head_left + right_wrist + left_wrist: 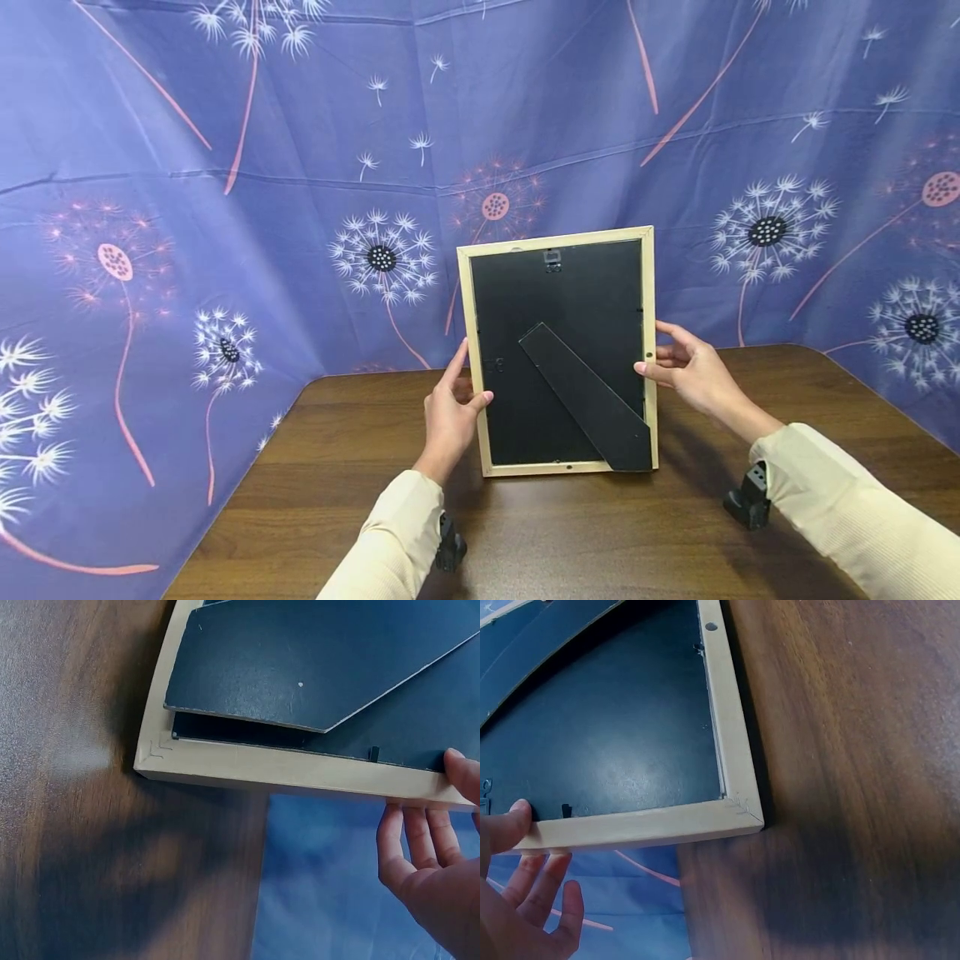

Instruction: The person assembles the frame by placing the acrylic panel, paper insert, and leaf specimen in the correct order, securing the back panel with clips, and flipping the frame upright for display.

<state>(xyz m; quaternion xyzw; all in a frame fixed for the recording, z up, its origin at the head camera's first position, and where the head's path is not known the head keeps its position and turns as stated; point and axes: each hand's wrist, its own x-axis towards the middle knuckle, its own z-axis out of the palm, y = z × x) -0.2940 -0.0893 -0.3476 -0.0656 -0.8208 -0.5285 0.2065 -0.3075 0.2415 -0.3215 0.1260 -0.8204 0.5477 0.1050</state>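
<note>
A picture frame [510, 317] with a pale wooden border and a black back stands upright on the table, its back towards me. A black easel leg [592, 400] slants across the backing to the lower right corner. My left hand [452, 408] grips the left border, thumb on the back and fingers round the outer edge. On the opposite border my right hand [693, 371] holds on in the same way, a bit higher. Both wrist views show the thumb on the back side, the left hand [536, 885] and right hand [431, 862] each at a side border. The frame's front is hidden.
The brown wooden table [337, 467] stretches out on both sides of the frame. Behind it hangs a blue-purple cloth [592, 183] with dandelion prints. A black wrist camera [750, 497] sits under the right sleeve, another camera [450, 543] under the left.
</note>
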